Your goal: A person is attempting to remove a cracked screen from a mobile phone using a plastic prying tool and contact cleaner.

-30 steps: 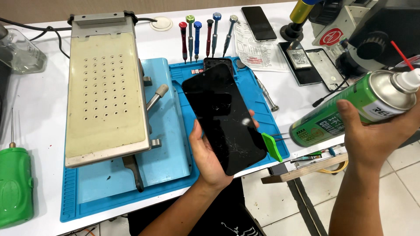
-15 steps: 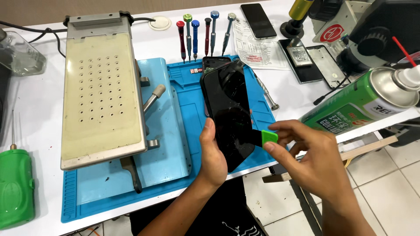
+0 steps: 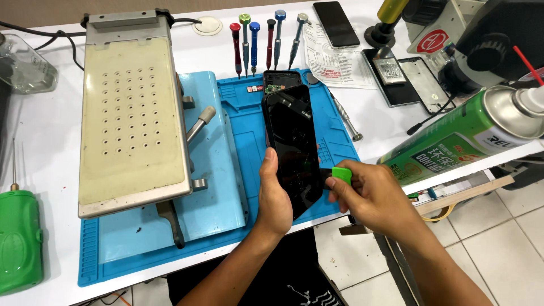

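Observation:
My left hand [image 3: 277, 198] grips a black phone screen panel [image 3: 293, 141], tilted on its long edge above the blue work mat [image 3: 238, 147]. My right hand [image 3: 371, 195] pinches a small green plastic tool [image 3: 341, 174] and presses it against the panel's right edge near the lower end. An opened phone body [image 3: 281, 79] lies on the mat just behind the panel. A green spray can [image 3: 459, 136] with a red straw sits at the table's right edge, apart from both hands.
A beige perforated heating plate machine [image 3: 133, 113] stands on the left of the mat. Several screwdrivers [image 3: 266, 39] lie at the back, with a dark phone [image 3: 336, 24], papers and phone parts [image 3: 402, 79]. A green device [image 3: 20, 241] lies far left. A microscope base [image 3: 453, 34] is back right.
My right hand let go of the spray can, which now lies at the table edge, and took the green tool to the panel's edge. The panel turned from flat to edge-on.

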